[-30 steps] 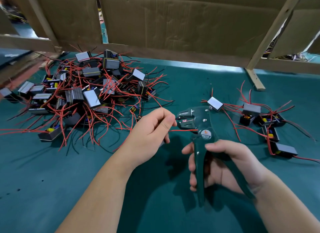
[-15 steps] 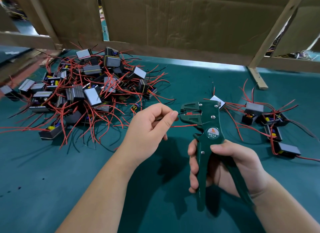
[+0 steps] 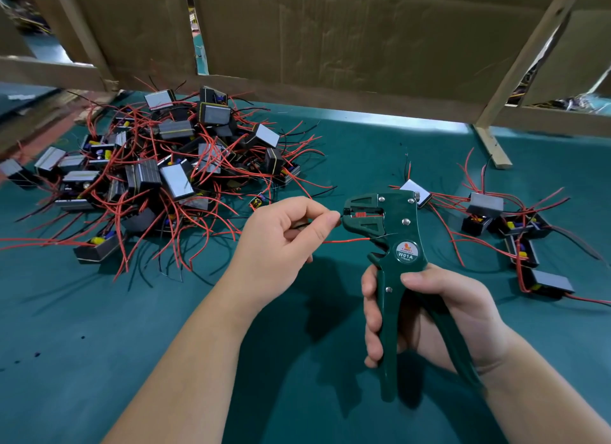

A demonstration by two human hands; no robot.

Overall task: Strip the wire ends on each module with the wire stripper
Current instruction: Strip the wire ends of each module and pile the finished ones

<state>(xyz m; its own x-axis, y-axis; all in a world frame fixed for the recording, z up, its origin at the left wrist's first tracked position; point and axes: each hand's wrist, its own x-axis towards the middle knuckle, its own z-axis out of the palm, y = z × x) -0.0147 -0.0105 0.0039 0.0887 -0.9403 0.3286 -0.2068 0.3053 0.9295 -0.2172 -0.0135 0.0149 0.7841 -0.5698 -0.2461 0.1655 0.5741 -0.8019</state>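
Wire stripper [image 3: 396, 232]: dark green, held upright above the middle of the tabletop [image 3: 99, 328], its head pointing left, with "W01A" printed on the round label.
Right hand [image 3: 439, 311]: the fingers [image 3: 372, 311] are curled round both handles of the stripper.
Left hand [image 3: 284, 242]: thumb and forefinger pinch a thin black wire [image 3: 301, 226]; the wire end sits at the mouth of the stripper head.
Red wire [image 3: 347, 241]: runs from under the left hand to the stripper, just below the head.
Pile of modules [image 3: 158, 172]: large, tangled with red and black wires, toward the far left corner.
Smaller group of modules [image 3: 515, 225]: near the right edge, well apart from the pile.
Cardboard wall [image 3: 330, 40]: stands along the far edge.
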